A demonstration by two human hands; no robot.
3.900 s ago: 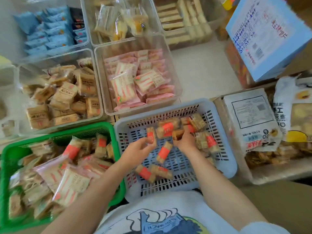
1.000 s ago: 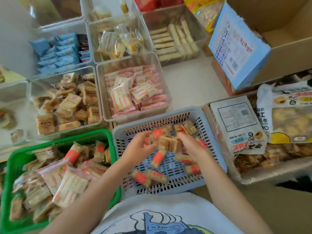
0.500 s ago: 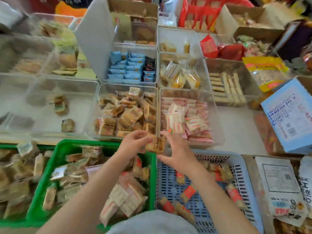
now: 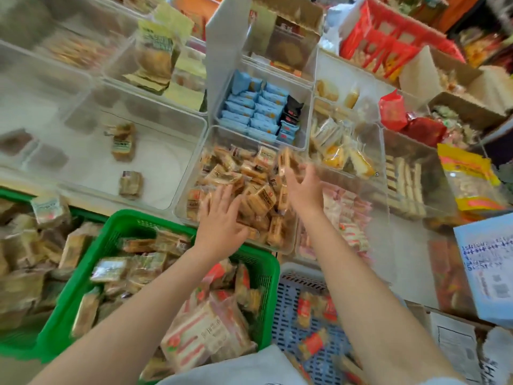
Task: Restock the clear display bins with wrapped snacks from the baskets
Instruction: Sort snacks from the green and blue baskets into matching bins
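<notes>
A clear display bin [image 4: 193, 165] in the middle holds a heap of tan wrapped snacks [image 4: 251, 173]. My left hand [image 4: 222, 218] hovers over its near left part with fingers spread, holding nothing. My right hand [image 4: 302, 187] reaches over the bin's right side. A blurred tan snack [image 4: 287, 161] sits at its fingertips; whether it is pinched or loose is unclear. Below, the green basket [image 4: 122, 218] holds mixed wrapped snacks. The blue basket [image 4: 299, 276] holds red-banded ones.
A wide clear bin [image 4: 166, 151] on the left holds only two snacks. Bins of blue packets [image 4: 258, 112], pink packs [image 4: 349, 212] and yellow cakes [image 4: 338, 151] surround the middle one. A light-blue box [image 4: 488, 273] and cartons stand at the right.
Both hands rose from the blue basket carrying tan snacks to the middle bin. The hands have now parted and my left hand has let go. The view tilted up toward the shelves.
</notes>
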